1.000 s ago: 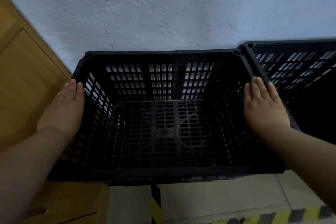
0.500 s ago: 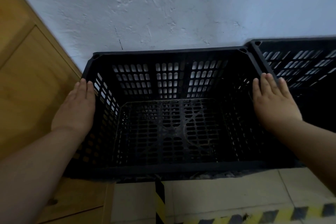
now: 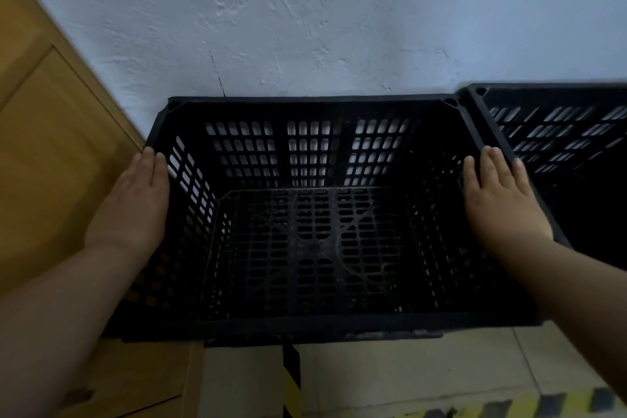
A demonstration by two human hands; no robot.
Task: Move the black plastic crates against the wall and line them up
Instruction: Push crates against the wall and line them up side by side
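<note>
My left hand [image 3: 135, 204] and right hand [image 3: 502, 200] lie flat, fingers straight, on the crate's [image 3: 305, 102] side rims, gripping nothing.

Dim, bluish light falls on the wall [image 3: 305, 27]. The crate [image 3: 305, 322] inside is nearly black. Edges bend, and the floor tape [image 3: 509, 409] looks perhaps motion-blurred.

This looks like a storeroom or a small warehouse; two black plastic crates [image 3: 305, 214] stand on a pale tiled floor [image 3: 424, 373] against a rough plastered wall [image 3: 305, 17]; yellow and black hazard tape [image 3: 291, 383] marks the floor; a wooden cabinet [image 3: 47, 146] stands beside
</note>
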